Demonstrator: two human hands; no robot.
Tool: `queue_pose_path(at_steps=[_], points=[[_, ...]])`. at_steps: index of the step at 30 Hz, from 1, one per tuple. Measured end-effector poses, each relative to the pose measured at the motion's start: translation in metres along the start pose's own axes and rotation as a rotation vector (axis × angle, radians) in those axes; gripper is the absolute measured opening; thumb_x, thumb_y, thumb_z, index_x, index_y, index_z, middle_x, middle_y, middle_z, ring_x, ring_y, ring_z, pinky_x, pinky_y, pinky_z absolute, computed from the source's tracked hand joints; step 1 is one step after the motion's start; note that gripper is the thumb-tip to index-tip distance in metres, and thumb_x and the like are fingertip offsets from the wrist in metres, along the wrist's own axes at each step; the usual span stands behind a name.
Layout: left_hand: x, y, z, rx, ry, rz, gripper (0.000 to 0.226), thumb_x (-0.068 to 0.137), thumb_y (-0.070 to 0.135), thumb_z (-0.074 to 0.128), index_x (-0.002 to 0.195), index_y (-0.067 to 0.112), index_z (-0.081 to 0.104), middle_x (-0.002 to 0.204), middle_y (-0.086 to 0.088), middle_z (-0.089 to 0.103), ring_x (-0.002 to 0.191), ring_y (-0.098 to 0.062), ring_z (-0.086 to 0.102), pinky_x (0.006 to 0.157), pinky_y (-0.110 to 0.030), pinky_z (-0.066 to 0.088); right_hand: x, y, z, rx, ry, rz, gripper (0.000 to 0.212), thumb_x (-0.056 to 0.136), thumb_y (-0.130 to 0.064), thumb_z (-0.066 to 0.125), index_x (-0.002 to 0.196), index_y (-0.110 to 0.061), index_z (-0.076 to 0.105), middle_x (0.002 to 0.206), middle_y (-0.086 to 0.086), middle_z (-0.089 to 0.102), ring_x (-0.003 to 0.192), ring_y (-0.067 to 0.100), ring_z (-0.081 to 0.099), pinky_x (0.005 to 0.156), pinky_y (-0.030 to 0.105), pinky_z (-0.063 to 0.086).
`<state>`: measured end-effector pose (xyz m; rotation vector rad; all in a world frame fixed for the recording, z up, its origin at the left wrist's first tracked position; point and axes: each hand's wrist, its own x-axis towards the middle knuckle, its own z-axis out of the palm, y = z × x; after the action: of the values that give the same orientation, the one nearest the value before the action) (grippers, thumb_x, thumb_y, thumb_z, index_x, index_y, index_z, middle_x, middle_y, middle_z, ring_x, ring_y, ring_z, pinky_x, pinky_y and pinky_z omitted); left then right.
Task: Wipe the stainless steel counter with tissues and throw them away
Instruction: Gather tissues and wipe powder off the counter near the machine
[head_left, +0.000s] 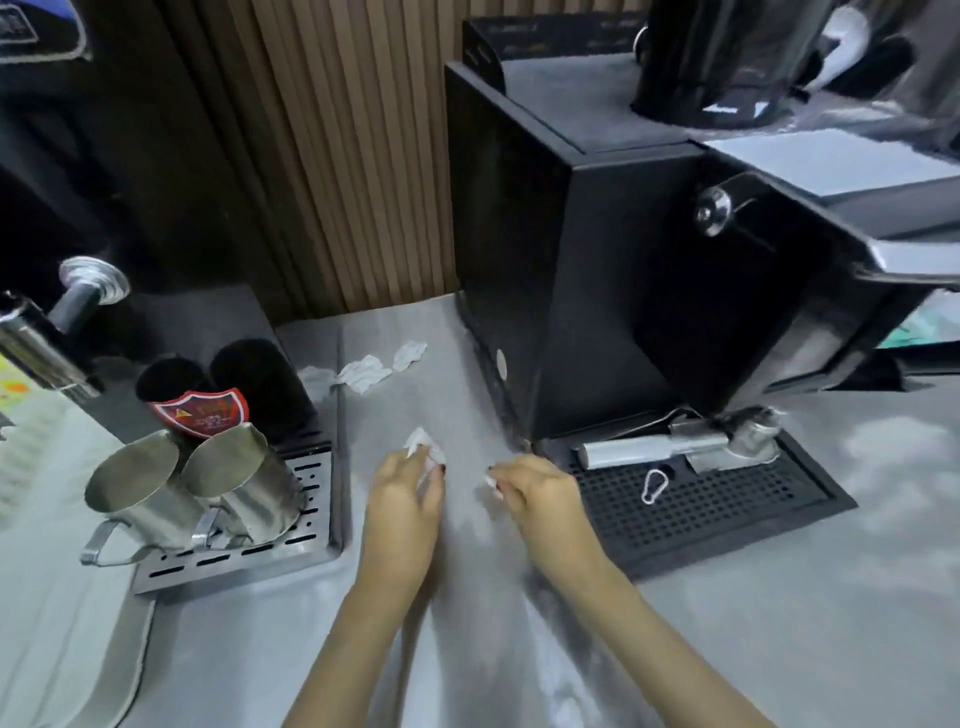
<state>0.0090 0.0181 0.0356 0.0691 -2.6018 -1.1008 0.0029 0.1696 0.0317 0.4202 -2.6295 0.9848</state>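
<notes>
The stainless steel counter (753, 623) fills the lower half of the head view. My left hand (408, 499) rests on it in the middle, fingers closed over a white tissue (422, 444) that sticks out past the fingertips. My right hand (535, 491) lies a short way to the right, pinching a small white tissue scrap (491, 482) at its fingertips. Farther back on the counter lie crumpled white tissues (371, 369), loose and untouched, between the two machines.
A black coffee machine (597, 260) stands right of my hands, with a black perforated drip tray (701, 499) and a metal portafilter (675, 447) on it. On the left, two steel jugs (192, 488) lie on a slotted metal drip tray (234, 566). A ribbed wooden wall is behind.
</notes>
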Motion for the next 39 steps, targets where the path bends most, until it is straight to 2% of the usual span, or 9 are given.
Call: queue_pose_path(at_steps=[4,7,11,14,17,19,27,33,39], points=[[-0.055,0.045,0.025,-0.077,-0.205,0.175,0.032,0.085,-0.010,0.049,0.112,0.001,0.064,0.098,-0.006,0.060,0.089,-0.017,0.057,0.080,-0.009,0.033,-0.100,0.009,-0.068,0.086,0.268,0.301,0.017,0.073,-0.010,0.058,0.077,-0.009,0.075,0.082,-0.007,0.068,0.082,-0.002,0.056,0.076,-0.002,0.040],[-0.079,0.074,0.041,-0.183,-0.304,0.218,0.035,0.081,-0.016,0.047,0.102,0.002,0.069,0.095,-0.002,0.063,0.084,0.004,0.054,0.080,0.006,0.030,-0.152,0.028,-0.104,-0.012,0.418,0.442,0.023,0.072,0.005,0.062,0.081,-0.012,0.075,0.088,-0.014,0.064,0.087,-0.006,0.055,0.078,0.005,0.044],[-0.119,0.130,0.071,-0.310,-0.485,0.194,0.028,0.088,-0.006,0.050,0.104,0.012,0.065,0.084,0.013,0.061,0.072,-0.008,0.061,0.072,-0.010,0.046,-0.220,0.054,-0.155,-0.002,0.599,0.729,0.024,0.079,0.007,0.063,0.092,-0.011,0.073,0.086,-0.015,0.062,0.082,-0.008,0.060,0.074,0.000,0.042],[-0.155,0.169,0.098,-0.315,-0.602,0.253,0.020,0.090,0.001,0.052,0.104,0.015,0.057,0.085,0.003,0.058,0.072,-0.010,0.055,0.063,-0.016,0.038,-0.268,0.073,-0.193,-0.024,0.732,0.840,0.021,0.082,0.004,0.062,0.098,-0.006,0.071,0.089,-0.005,0.064,0.084,0.014,0.063,0.073,0.003,0.041],[-0.189,0.203,0.135,-0.302,-0.686,0.337,0.016,0.089,0.002,0.055,0.100,0.011,0.061,0.081,0.007,0.059,0.071,-0.004,0.054,0.061,-0.005,0.037,-0.313,0.097,-0.230,-0.056,0.854,0.941,0.019,0.080,0.004,0.063,0.093,-0.005,0.072,0.090,0.005,0.069,0.082,0.018,0.063,0.075,0.011,0.043],[-0.215,0.231,0.163,-0.311,-0.739,0.401,0.019,0.085,-0.002,0.059,0.090,0.013,0.067,0.081,0.013,0.060,0.075,0.001,0.056,0.064,-0.003,0.037,-0.344,0.117,-0.257,-0.072,0.900,1.009,0.018,0.078,0.006,0.064,0.089,-0.006,0.072,0.087,0.004,0.069,0.079,0.015,0.061,0.070,0.001,0.040],[-0.324,0.332,0.301,-0.235,-0.838,0.441,0.019,0.078,0.000,0.066,0.092,0.012,0.072,0.085,0.003,0.057,0.072,-0.006,0.054,0.065,-0.006,0.036,-0.429,0.234,-0.350,0.006,0.718,1.184,0.016,0.082,-0.003,0.063,0.094,-0.009,0.072,0.088,-0.002,0.064,0.079,0.012,0.056,0.063,-0.005,0.036],[-0.351,0.363,0.389,-0.065,-0.877,0.375,0.023,0.084,0.013,0.062,0.105,0.019,0.068,0.102,-0.001,0.062,0.091,-0.021,0.061,0.080,-0.036,0.049,-0.423,0.320,-0.387,-0.043,0.479,1.201,0.022,0.085,-0.003,0.056,0.103,-0.005,0.069,0.109,0.008,0.066,0.101,0.021,0.060,0.076,0.014,0.036],[-0.351,0.388,0.434,0.025,-0.959,0.387,0.026,0.082,0.013,0.063,0.108,0.012,0.061,0.107,-0.003,0.057,0.098,-0.022,0.058,0.082,-0.035,0.047,-0.407,0.378,-0.403,-0.078,0.248,1.162,0.037,0.087,-0.014,0.060,0.123,-0.009,0.058,0.125,0.009,0.059,0.109,0.022,0.057,0.090,0.026,0.041]])
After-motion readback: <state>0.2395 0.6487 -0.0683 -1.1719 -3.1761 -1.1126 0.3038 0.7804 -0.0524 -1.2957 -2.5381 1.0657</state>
